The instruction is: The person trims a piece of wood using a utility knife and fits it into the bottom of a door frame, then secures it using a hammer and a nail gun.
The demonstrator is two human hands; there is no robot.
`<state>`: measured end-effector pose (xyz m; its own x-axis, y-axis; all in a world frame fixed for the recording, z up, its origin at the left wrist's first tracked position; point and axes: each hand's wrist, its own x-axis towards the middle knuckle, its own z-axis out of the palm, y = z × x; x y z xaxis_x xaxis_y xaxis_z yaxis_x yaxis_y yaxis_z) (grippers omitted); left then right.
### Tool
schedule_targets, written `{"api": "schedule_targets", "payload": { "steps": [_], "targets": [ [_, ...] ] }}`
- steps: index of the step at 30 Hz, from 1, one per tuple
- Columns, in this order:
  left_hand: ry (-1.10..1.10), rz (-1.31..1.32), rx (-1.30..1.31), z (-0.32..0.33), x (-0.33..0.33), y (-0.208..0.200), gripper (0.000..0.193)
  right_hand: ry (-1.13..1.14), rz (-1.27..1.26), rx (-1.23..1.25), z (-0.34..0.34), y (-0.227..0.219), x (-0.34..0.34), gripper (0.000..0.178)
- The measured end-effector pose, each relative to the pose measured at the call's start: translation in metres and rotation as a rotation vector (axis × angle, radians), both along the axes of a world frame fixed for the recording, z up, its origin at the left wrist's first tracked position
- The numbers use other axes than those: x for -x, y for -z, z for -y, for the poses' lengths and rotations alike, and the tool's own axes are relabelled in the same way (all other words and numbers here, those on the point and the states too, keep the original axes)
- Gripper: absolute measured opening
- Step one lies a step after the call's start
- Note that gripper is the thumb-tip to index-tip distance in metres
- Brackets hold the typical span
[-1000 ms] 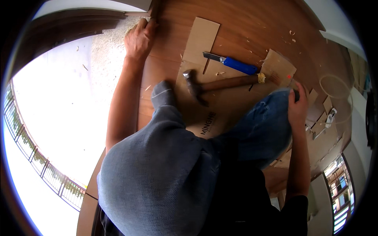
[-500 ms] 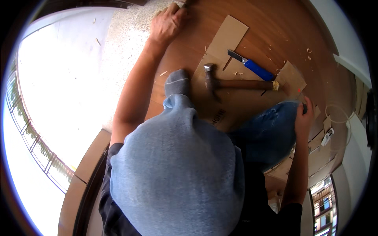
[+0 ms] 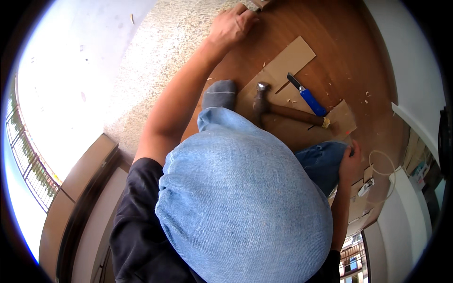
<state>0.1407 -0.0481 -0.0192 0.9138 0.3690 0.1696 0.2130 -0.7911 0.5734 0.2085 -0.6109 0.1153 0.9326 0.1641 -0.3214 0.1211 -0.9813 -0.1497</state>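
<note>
The steel-headed hammer (image 3: 295, 113), with its brown wooden handle, lies on flat cardboard (image 3: 297, 55), a blue-handled knife (image 3: 313, 101) just beyond it. Beyond and left of the hammer, the left hand (image 3: 233, 23) curls; right of it, the right hand (image 3: 350, 162) bends; whether either grip pinches anything, I cannot tell. A denim knee (image 3: 245, 188) crowds the hammer's near side; shaving-strewn wood floor (image 3: 344, 47) stretches beyond, speckled ground (image 3: 174, 47) left.

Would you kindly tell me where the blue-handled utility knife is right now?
In the head view, the utility knife lies in the upper half, right of centre, by the edge of the cardboard, to the upper right of the hammer.
</note>
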Motion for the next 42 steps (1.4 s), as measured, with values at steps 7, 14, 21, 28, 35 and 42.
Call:
{"api": "schedule_targets", "payload": {
  "steps": [7, 14, 21, 28, 35, 42],
  "targets": [
    [-0.295, -0.090, 0.995, 0.025, -0.006, -0.028, 0.029, 0.001, 0.010, 0.022, -0.016, -0.011, 0.001, 0.036],
    [-0.143, 0.036, 1.212, 0.038, 0.005, -0.054, 0.028, -0.060, 0.063, -0.488, -0.121, -0.006, 0.007, 0.028],
    [-0.001, -0.109, 0.921, 0.037, 0.029, -0.101, 0.029, -0.139, -0.222, -1.057, -0.342, 0.003, 0.005, 0.029],
    [0.032, -0.171, 0.652, 0.018, 0.068, -0.114, 0.027, -0.239, -0.464, -0.971, -0.379, 0.021, 0.018, 0.022],
    [-0.086, -0.065, 0.847, 0.017, 0.097, -0.103, 0.027, -0.204, -0.499, -1.063, -0.396, 0.040, 0.036, 0.020],
    [-0.232, -0.163, 0.813, -0.002, 0.170, -0.110, 0.023, -0.218, -0.290, -1.089, -0.410, 0.081, 0.016, 0.014]
  ]
}}
